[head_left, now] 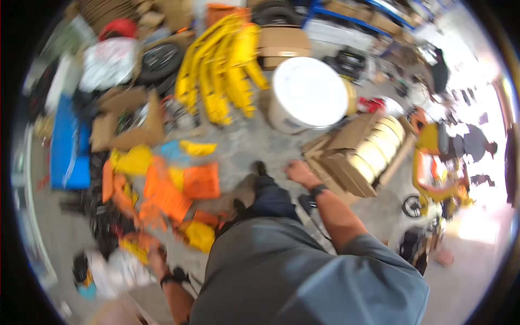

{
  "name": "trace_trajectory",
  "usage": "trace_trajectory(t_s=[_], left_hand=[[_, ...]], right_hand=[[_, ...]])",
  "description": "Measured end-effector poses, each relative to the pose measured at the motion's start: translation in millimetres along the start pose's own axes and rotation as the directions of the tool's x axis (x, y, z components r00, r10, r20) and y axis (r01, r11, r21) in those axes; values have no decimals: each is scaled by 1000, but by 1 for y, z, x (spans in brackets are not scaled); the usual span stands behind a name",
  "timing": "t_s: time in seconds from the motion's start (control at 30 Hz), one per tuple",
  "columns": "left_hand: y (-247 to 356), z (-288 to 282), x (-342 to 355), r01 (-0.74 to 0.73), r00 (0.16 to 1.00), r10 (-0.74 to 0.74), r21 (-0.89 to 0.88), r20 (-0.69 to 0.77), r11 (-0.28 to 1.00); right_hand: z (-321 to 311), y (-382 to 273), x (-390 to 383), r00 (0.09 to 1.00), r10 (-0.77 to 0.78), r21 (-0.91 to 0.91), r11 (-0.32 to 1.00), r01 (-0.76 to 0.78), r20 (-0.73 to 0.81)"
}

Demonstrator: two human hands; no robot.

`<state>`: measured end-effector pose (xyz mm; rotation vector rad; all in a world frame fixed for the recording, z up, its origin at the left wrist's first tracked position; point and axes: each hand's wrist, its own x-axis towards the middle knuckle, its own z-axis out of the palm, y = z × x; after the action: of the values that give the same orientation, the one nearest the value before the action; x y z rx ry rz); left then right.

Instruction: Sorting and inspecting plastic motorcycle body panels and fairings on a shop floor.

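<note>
My left hand [156, 257] is low on the left, smeared by motion, beside a yellow plastic piece [134, 250]. Whether its fingers touch or grip that piece cannot be made out. Near the middle, my right hand [299, 172] hovers above the floor with fingers curled in and nothing visible in them. It is just left of a cardboard box [346, 151] holding a row of pale yellow rolls [377, 147]. Orange plastic panels [165, 189] lie heaped between my left hand and my feet, with a yellow panel [199, 235] at their near edge.
A large white bucket [309, 92] stands ahead, right of several long yellow curved parts [219, 67]. An open carton [127, 119] and a blue box [70, 143] are at left. White plastic bags [122, 271] lie lower left. A person [474, 143] is by an orange-yellow vehicle [428, 162] at right.
</note>
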<state>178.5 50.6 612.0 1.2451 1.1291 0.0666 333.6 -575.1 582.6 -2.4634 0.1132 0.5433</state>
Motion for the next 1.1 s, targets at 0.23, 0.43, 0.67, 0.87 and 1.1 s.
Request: trace_trajectory(t_s=[0.23, 0.43, 0.67, 0.87, 1.1], left_hand=[[15, 67, -37, 128, 959, -55, 248, -279, 960], [80, 203, -3, 89, 985, -25, 381, -171, 920], [135, 297, 54, -30, 999, 20, 467, 27, 884], [144, 304, 58, 33, 903, -138, 253, 407, 967], [115, 181, 27, -47, 990, 85, 303, -115, 952]], right_hand=[[-49, -46, 122, 996, 91, 384, 920, -77, -18], [-82, -7, 182, 981, 192, 333, 925, -184, 9], [-107, 34, 203, 965, 260, 347, 909, -230, -39], [-123, 26, 185, 935, 324, 97, 936, -339, 146], [-78, -32, 183, 916, 244, 457, 807, -375, 320]])
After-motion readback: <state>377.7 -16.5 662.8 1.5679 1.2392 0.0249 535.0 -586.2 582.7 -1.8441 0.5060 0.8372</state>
